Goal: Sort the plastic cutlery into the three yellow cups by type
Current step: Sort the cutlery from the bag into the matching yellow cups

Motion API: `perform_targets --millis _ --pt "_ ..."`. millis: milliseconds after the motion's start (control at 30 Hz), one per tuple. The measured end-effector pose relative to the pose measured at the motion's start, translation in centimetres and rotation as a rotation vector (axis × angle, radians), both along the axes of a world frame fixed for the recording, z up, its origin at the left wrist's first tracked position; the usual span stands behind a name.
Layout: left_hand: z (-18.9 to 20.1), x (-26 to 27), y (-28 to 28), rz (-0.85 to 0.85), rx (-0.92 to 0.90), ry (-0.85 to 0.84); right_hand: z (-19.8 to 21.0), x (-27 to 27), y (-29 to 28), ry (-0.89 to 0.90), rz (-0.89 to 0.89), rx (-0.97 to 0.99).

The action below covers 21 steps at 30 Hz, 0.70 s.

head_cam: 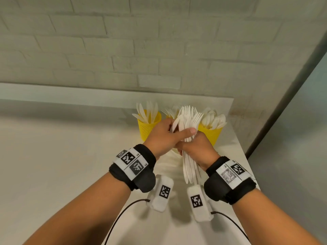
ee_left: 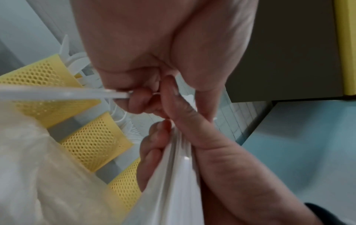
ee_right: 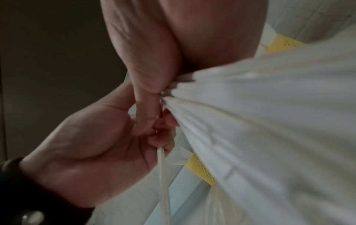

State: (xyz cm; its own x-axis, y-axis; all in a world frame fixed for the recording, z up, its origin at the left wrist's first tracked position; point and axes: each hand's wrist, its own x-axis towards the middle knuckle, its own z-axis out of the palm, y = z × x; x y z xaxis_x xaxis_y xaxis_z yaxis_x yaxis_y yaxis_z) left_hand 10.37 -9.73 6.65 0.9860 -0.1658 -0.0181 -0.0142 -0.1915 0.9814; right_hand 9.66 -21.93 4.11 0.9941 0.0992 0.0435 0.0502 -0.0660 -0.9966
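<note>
Three yellow mesh cups stand in a row at the back of the white table (head_cam: 70, 156). The left cup (head_cam: 147, 128) holds knives, the right cup (head_cam: 211, 134) holds spoons, and the middle cup (ee_left: 96, 141) with forks is mostly hidden behind my hands in the head view. My right hand (head_cam: 192, 146) grips a thick bundle of white plastic cutlery (head_cam: 188, 121) just in front of the cups, fork heads up and handles hanging down. My left hand (head_cam: 177, 131) lies against the bundle and pinches a single white piece (ee_left: 57, 94) beside it; its type is unclear.
A crumpled clear plastic bag (ee_left: 29, 167) lies on the table under my hands. A white brick wall (head_cam: 159, 50) rises right behind the cups. The table's right edge (head_cam: 247, 156) runs close to the right cup.
</note>
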Motion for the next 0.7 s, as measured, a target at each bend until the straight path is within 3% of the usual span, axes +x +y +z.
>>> perform_targets --millis 133,367,533,700 --pt "-0.1 0.4 1.1 -0.093 -0.095 0.037 -0.1 0.0 0.1 0.009 -0.001 0.019" --pt "0.2 0.5 2.0 -0.317 -0.296 0.131 0.3 -0.6 0.0 0.078 0.193 0.2" --pt "-0.4 1.3 2.9 -0.146 -0.247 0.083 0.6 -0.3 0.4 0.228 0.188 0.35" --pt "-0.3 1.0 3.3 -0.145 -0.234 0.03 1.0 0.3 1.5 0.225 0.185 0.352"
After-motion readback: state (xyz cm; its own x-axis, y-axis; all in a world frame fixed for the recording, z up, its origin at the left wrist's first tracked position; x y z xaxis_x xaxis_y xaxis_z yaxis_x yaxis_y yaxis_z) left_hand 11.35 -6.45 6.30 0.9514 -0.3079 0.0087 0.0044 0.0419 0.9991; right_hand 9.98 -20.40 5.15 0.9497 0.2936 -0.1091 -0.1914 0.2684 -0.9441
